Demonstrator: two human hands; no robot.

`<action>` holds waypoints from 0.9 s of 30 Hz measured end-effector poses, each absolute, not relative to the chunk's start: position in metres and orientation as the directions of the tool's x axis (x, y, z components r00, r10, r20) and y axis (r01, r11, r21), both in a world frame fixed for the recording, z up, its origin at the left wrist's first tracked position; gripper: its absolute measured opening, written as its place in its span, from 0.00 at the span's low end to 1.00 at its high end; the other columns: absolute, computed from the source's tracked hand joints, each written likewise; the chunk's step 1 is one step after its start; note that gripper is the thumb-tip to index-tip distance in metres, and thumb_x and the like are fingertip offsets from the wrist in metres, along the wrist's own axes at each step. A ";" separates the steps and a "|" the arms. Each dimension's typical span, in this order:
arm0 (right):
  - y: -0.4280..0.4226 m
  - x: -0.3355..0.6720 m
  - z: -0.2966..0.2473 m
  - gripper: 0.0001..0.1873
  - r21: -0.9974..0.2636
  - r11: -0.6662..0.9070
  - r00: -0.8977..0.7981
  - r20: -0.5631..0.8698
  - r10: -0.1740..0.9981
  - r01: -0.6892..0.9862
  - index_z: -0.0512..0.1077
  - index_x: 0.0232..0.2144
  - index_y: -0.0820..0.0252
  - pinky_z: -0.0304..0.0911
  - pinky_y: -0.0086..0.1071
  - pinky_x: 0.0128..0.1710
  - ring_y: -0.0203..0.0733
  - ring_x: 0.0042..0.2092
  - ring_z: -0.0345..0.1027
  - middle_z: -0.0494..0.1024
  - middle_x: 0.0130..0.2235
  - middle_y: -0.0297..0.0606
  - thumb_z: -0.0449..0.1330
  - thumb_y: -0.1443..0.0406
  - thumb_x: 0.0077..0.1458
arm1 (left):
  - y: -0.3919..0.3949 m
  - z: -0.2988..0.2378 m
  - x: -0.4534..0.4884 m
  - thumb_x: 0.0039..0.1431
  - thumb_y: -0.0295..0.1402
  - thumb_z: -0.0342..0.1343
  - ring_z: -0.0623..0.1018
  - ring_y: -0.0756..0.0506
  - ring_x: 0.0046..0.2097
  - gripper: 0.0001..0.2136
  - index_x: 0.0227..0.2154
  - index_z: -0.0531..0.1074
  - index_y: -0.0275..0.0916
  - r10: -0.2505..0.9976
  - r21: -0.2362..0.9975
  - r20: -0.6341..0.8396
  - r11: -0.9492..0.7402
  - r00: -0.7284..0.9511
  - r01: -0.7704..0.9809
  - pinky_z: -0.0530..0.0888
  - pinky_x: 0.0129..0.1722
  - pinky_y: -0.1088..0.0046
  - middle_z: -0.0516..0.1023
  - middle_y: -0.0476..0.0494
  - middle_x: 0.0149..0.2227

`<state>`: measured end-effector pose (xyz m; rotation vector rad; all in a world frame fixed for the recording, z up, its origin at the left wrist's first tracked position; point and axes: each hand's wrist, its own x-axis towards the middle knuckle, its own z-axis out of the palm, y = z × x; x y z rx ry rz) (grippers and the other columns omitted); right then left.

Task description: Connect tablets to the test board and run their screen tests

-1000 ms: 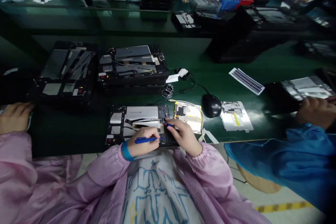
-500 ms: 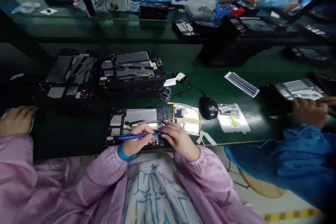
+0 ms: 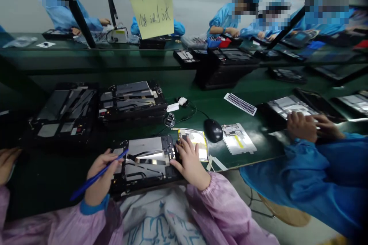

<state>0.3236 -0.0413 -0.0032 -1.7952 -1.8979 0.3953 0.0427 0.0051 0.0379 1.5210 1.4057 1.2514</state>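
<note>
An opened tablet chassis with silver shielding lies at the near table edge in front of me. My left hand rests on its left end and is closed round a blue pen-like tool that points up and to the right. My right hand lies on the chassis's right end, fingers bent and pressing on the parts by a small yellow-and-white board.
Two stacks of black chassis trays sit behind. A black mouse, a metal plate and a keypad strip lie to the right. A co-worker in blue handles a panel there. A yellow note hangs above.
My left hand slid left with the blue tool, off the chassis middle to its left end. My right hand stayed at the right end. The view tilted up.
</note>
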 end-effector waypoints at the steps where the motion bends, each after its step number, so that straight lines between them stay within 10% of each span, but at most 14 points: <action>1: -0.040 0.323 -0.007 0.31 -0.511 0.073 -0.016 0.115 0.993 0.857 0.65 0.56 0.65 0.38 0.72 0.60 0.68 0.68 0.39 0.57 0.64 0.57 0.54 0.49 0.59 | 0.008 0.035 0.032 0.50 0.38 0.61 0.79 0.43 0.34 0.08 0.28 0.74 0.39 0.984 0.961 0.124 -0.088 -0.127 0.264 0.73 0.46 0.62 0.79 0.46 0.27; 8: -0.045 0.307 -0.017 0.34 -0.740 0.083 -0.028 0.086 0.996 0.668 0.57 0.62 0.65 0.34 0.67 0.63 0.62 0.69 0.29 0.48 0.68 0.53 0.50 0.49 0.61 | -0.001 0.026 0.014 0.38 0.41 0.69 0.73 0.48 0.23 0.15 0.22 0.72 0.37 0.979 0.975 -0.054 0.010 -0.196 -0.220 0.72 0.24 0.72 0.75 0.47 0.22; 14: -0.048 0.325 0.019 0.32 -0.999 0.033 0.122 0.030 0.992 -0.028 0.53 0.64 0.47 0.67 0.45 0.55 0.48 0.59 0.65 0.65 0.61 0.43 0.55 0.55 0.60 | -0.020 0.064 0.028 0.48 0.40 0.66 0.73 0.48 0.23 0.09 0.26 0.75 0.41 0.979 0.914 0.167 -0.199 -0.119 -0.354 0.74 0.22 0.70 0.74 0.47 0.22; 18: -0.015 0.357 0.059 0.30 -0.925 -0.088 0.268 -0.196 0.943 -0.369 0.66 0.56 0.48 0.75 0.41 0.39 0.48 0.43 0.77 0.77 0.50 0.41 0.64 0.58 0.50 | -0.009 0.085 0.025 0.53 0.40 0.61 0.72 0.49 0.22 0.07 0.27 0.74 0.44 0.940 0.841 0.333 -0.333 -0.078 -0.426 0.79 0.43 0.57 0.72 0.51 0.20; 21: 0.042 0.385 0.085 0.26 -0.895 0.047 0.443 -0.173 0.880 -0.444 0.72 0.48 0.51 0.75 0.35 0.34 0.43 0.38 0.76 0.79 0.45 0.38 0.66 0.61 0.44 | 0.012 0.081 0.021 0.52 0.39 0.63 0.73 0.51 0.22 0.08 0.24 0.74 0.42 0.960 0.847 0.272 -0.274 -0.071 -0.456 0.79 0.47 0.59 0.73 0.51 0.19; 27: 0.213 0.395 0.109 0.23 -0.949 0.192 0.589 0.008 0.808 -0.251 0.69 0.49 0.55 0.71 0.30 0.34 0.33 0.33 0.73 0.77 0.38 0.30 0.61 0.66 0.47 | 0.041 0.040 0.030 0.50 0.43 0.65 0.77 0.46 0.25 0.13 0.24 0.73 0.37 0.999 0.891 0.054 -0.050 -0.004 -0.450 0.69 0.17 0.79 0.74 0.45 0.22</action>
